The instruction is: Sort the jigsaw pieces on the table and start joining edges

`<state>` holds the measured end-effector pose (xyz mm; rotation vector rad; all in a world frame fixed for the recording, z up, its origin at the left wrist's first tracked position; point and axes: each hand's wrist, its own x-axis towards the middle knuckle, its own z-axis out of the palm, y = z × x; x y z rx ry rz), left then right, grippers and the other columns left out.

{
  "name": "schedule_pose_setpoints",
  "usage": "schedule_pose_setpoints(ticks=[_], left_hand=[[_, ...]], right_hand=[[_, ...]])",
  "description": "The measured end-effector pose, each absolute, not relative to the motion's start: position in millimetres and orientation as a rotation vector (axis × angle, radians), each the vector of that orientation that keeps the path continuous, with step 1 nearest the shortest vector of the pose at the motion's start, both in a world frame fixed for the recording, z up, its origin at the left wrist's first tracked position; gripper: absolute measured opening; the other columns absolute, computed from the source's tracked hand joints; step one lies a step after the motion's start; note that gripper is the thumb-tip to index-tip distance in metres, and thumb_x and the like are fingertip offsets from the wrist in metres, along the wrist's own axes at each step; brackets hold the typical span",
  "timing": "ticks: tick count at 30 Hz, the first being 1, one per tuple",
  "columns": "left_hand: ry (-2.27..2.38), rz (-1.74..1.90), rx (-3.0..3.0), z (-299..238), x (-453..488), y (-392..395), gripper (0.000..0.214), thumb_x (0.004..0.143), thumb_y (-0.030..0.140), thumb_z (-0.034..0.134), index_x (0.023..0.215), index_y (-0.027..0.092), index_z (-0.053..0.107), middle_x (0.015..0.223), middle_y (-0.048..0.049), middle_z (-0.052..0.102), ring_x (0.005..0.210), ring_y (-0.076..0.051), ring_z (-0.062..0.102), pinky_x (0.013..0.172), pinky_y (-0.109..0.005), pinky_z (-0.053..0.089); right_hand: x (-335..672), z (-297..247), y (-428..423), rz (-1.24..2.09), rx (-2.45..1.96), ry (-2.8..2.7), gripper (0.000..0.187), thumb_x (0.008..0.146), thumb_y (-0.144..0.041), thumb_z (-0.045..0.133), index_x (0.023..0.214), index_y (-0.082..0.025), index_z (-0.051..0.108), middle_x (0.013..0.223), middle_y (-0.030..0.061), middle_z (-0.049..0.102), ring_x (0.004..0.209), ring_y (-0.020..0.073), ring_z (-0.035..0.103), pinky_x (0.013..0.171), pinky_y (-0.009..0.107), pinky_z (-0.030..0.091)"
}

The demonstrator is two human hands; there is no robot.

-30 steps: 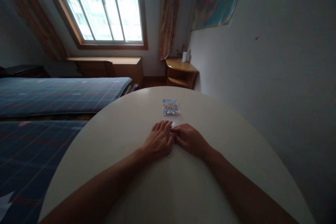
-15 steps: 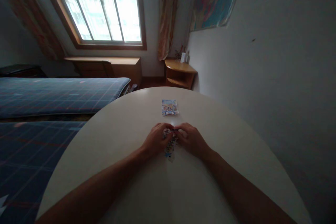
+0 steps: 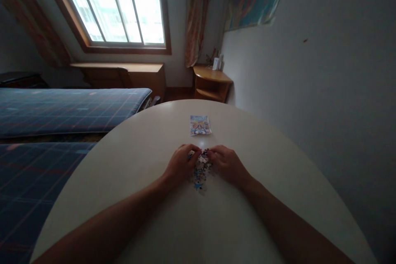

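Note:
A small heap of jigsaw puzzle pieces [image 3: 201, 170], mostly white with some blue and dark bits, lies on the white round table [image 3: 130, 156] between my hands. My left hand [image 3: 183, 161] rests at the heap's left side, its thumb and fingers pinched at the top edge of the pieces. On the other side, my right hand [image 3: 225, 161] has its fingertips closed on a small dark puzzle piece. Whatever sits in the left fingertips is tiny and partly hidden. Beyond both hands lies a flat, colourful printed packet [image 3: 200, 125].
Left of the table is a mattress with a blue plaid cover [image 3: 71, 111]. A wooden desk [image 3: 145, 67] stands under the window, and a corner shelf [image 3: 213, 75] holds small items. The wall [image 3: 309, 90] runs along the right.
My hands have moved slightly apart, baring more of the heap between them. The fingertips that met at the top of the pieces are now separated. The view has shifted a little.

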<state>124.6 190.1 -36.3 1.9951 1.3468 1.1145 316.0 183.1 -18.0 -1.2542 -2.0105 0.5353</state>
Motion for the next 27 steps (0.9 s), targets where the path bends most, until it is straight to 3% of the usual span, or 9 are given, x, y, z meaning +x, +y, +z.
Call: schedule_pose_setpoints(ticks=[7,11,14,19,27], left_hand=[[1.517,1.056,2.141,-30.7,117.4,187.1,0.018,0.089,0.019,0.059,0.103,0.022,0.069,0.106,-0.0044,0.072,0.107,-0.025,0.061,0.098,-0.041,0.047],[1.624,0.911,2.243,-28.9,111.8,188.4,0.023,0.091,0.021,0.058,0.113,0.022,0.067,0.114,-0.0053,0.071,0.112,-0.026,0.06,0.1,-0.045,0.046],[1.652,0.86,2.266,-30.2,109.7,190.1,0.022,0.093,0.024,0.056,0.112,0.022,0.067,0.114,-0.0045,0.071,0.113,-0.026,0.06,0.1,-0.044,0.046],[1.617,0.882,2.26,-32.2,108.2,192.1,0.021,0.093,0.025,0.057,0.11,0.022,0.068,0.113,-0.0035,0.072,0.112,-0.025,0.061,0.1,-0.042,0.046],[1.556,0.945,2.203,-35.7,106.8,195.4,0.019,0.09,0.022,0.058,0.105,0.022,0.069,0.106,-0.0034,0.073,0.107,-0.024,0.062,0.097,-0.041,0.047]], right_hand=[[322.6,-20.6,189.6,0.345,-1.557,-1.847,0.021,0.09,-0.032,0.058,0.091,-0.018,0.075,0.094,0.0084,0.073,0.09,0.0235,0.064,0.085,0.035,0.048],[327.7,-21.8,191.5,0.135,-1.736,-1.913,0.024,0.094,-0.029,0.053,0.088,-0.018,0.074,0.098,0.0086,0.071,0.097,0.0258,0.06,0.089,0.038,0.044],[333.0,-21.6,193.4,0.081,-1.789,-1.92,0.027,0.096,-0.03,0.051,0.089,-0.019,0.074,0.101,0.0078,0.07,0.099,0.0257,0.059,0.089,0.038,0.044],[338.8,-21.7,196.9,0.114,-1.813,-1.837,0.018,0.089,-0.033,0.063,0.087,-0.02,0.075,0.097,0.0067,0.07,0.098,0.0255,0.06,0.089,0.037,0.045],[334.6,-23.2,193.6,0.062,-1.612,-1.983,0.025,0.09,-0.024,0.061,0.113,-0.023,0.071,0.118,0.007,0.066,0.11,0.0258,0.056,0.097,0.042,0.042]])
